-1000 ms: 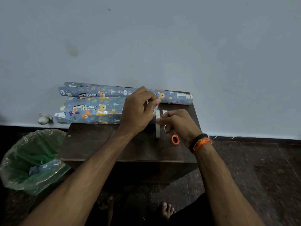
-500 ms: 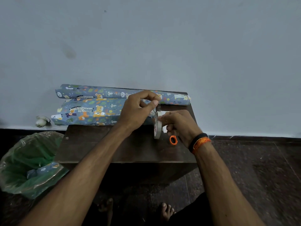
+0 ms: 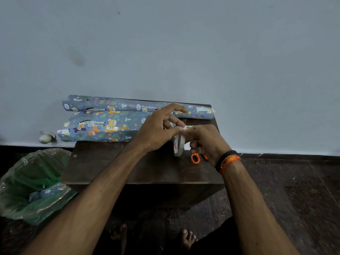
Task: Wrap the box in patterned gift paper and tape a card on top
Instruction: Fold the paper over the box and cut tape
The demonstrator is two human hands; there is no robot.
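The box wrapped in blue animal-print paper (image 3: pixel 103 127) lies on the dark wooden table (image 3: pixel 128 166), toward its back left. A roll of the same paper (image 3: pixel 128 105) lies behind it along the wall. My right hand (image 3: pixel 206 142) grips a white tape roll (image 3: pixel 178 146) held on edge just above the table. My left hand (image 3: pixel 158 129) pinches the tape at the top of the roll with thumb and forefinger, its other fingers spread over the paper. A small white card (image 3: pixel 186 146) shows partly behind the tape roll.
Orange-handled scissors (image 3: pixel 195 158) lie on the table under my right hand. A bin lined with a green bag (image 3: pixel 31 184) and holding paper scraps stands on the floor at the left. A small white object (image 3: pixel 45 138) sits by the wall. My bare feet (image 3: pixel 187 238) are below the table.
My right hand has lifted the tape roll upright from the table. My left hand has come off the wrapped box and now pinches the tape at the roll's top.
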